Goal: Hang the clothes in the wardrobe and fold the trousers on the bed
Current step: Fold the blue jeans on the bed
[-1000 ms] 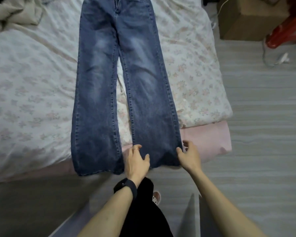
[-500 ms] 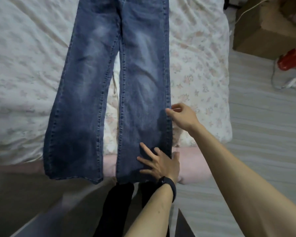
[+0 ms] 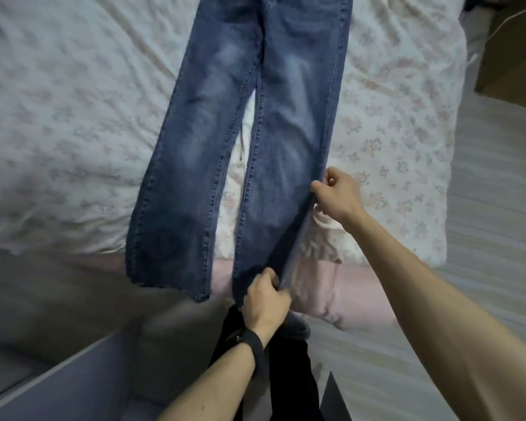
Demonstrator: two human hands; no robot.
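Flower-printed and rumpled, a bed (image 3: 58, 117) fills the left and centre. Blue jeans (image 3: 195, 132) lie flat on it, legs slightly apart, hems at the near edge. On the right-hand leg, the left hand (image 3: 264, 299) curls its fingers around the outer edge at the hem, while the right hand (image 3: 337, 192) pinches the same seam higher up, holding it slightly raised. Grey floor (image 3: 498, 238) lies to the right. Folding seems just begun; next, that leg likely needs carrying leftward onto the other, seams matched.

Faded matt denim jeans (image 3: 274, 123)
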